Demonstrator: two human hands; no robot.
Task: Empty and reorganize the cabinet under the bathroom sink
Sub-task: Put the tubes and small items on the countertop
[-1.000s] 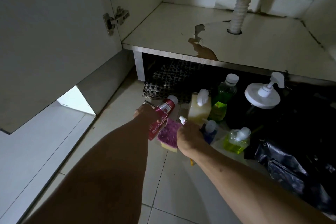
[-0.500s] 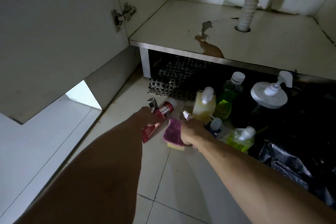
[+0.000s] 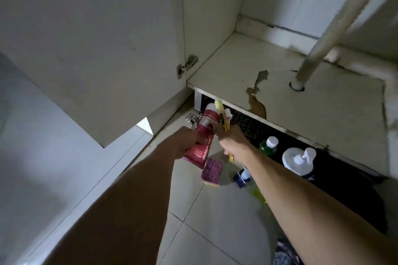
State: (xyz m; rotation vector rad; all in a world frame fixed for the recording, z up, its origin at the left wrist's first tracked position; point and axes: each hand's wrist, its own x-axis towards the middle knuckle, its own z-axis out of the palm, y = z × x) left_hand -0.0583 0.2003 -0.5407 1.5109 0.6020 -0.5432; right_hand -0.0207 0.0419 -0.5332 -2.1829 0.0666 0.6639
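Observation:
My left hand (image 3: pixel 185 143) grips a red tube (image 3: pixel 203 133) with a white cap and also a small chrome metal part (image 3: pixel 191 120). Just to its right, my right hand (image 3: pixel 233 141) is closed on yellow-handled brushes (image 3: pixel 224 117) whose heads point up. Both hands are raised in front of the cabinet floor (image 3: pixel 312 114), which is bare and has a peeled brown patch (image 3: pixel 256 104). On the tiles below the hands lies a purple sponge (image 3: pixel 211 170) with a yellow underside.
The open cabinet door (image 3: pixel 97 49) stands on the left. A ribbed drain hose (image 3: pixel 323 34) enters the cabinet floor. On the tiles stand a green bottle (image 3: pixel 268 146), a white pump dispenser (image 3: pixel 299 160) and a small blue bottle (image 3: pixel 243 176). A woven mat (image 3: pixel 247 125) lies under the cabinet.
Both hands have risen from the tiles, carrying the red tube and the brushes. The purple sponge now lies apart from my right hand. The view has tilted upward.

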